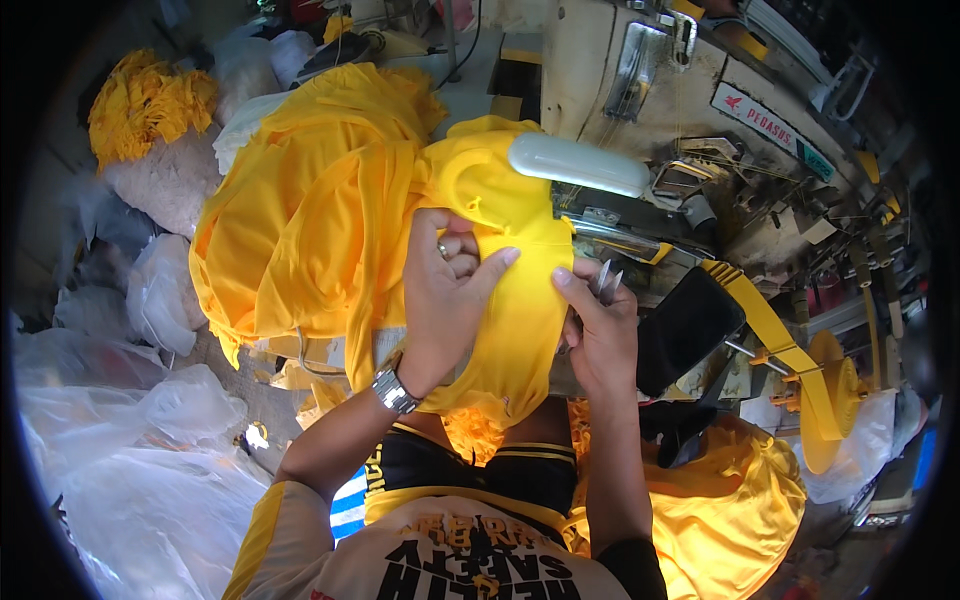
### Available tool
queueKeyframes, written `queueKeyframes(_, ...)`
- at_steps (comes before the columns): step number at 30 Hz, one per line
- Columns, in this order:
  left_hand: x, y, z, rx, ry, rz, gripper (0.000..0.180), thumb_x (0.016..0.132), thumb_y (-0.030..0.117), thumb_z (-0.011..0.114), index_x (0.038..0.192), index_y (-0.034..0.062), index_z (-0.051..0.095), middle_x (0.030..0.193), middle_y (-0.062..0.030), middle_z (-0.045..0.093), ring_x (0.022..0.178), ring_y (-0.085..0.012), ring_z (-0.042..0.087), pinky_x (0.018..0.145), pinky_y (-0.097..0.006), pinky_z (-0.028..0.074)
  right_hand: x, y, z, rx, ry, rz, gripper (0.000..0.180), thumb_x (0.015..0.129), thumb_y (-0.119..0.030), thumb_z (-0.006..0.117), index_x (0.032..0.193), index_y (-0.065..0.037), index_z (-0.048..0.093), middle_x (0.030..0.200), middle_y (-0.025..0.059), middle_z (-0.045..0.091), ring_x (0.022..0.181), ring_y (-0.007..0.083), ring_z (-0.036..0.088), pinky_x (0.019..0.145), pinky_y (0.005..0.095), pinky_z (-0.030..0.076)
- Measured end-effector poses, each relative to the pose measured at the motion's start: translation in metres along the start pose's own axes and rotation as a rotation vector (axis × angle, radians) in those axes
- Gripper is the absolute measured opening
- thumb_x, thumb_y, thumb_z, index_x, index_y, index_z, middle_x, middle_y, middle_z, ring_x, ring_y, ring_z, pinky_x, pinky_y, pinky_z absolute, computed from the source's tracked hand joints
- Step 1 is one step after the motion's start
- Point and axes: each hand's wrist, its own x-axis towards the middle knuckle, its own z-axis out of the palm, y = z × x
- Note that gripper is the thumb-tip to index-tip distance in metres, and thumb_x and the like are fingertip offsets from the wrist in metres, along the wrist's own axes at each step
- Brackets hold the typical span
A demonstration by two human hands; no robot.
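Yellow knit fabric [525, 285] is stretched between my two hands over the front of a sewing machine [660, 110]. My left hand [450, 290], with a ring and a metal watch [396, 392], pinches the cloth at its left side, fingers curled and thumb lying across it. At the right edge my right hand [600, 325] grips the same cloth between thumb and fingers. Tucked in that hand are small metal thread snips [607, 281], two pointed tips up. A seam line runs across the fabric between the hands. The lower fingers of my right hand are partly hidden.
Left of my hands a big heap of yellow fabric [300, 220] covers the table. A white lamp [580, 166] juts out above the cloth. At the right are a black pad [690, 330] and a yellow tape reel [830, 400]. Clear plastic bags [150, 450] fill the lower left.
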Motion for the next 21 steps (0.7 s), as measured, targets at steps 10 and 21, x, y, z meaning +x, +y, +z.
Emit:
queueKeyframes(10, -0.003, 0.003, -0.022, 0.7, 0.18, 0.558, 0.031, 0.077, 0.002, 0.072, 0.107, 0.0046, 0.064, 0.081, -0.0031, 0.057, 0.076, -0.0138, 0.056, 0.064, -0.029, 0.043, -0.007, 0.028, 0.003, -0.354, 0.281, -0.398, 0.016, 0.082, -0.001, 0.072, 0.092, -0.003, 0.06, 0.065, -0.0079, 0.047, 0.06, -0.0005, 0.04, 0.055, 0.0157, 0.032)
queueKeyframes(21, 0.039, -0.006, 0.001, 0.604, -0.381, 0.609, 0.015, 0.081, 0.011, 0.069, 0.096, 0.0102, 0.072, 0.09, -0.0013, 0.064, 0.087, -0.0189, 0.058, 0.081, -0.033, 0.04, 0.0, 0.007, -0.008, -0.007, 0.012, -0.018, 0.01, 0.092, -0.01, 0.062, 0.094, 0.0, 0.063, 0.071, -0.0031, 0.058, 0.047, -0.0001, 0.041, 0.04, 0.0159, 0.027)
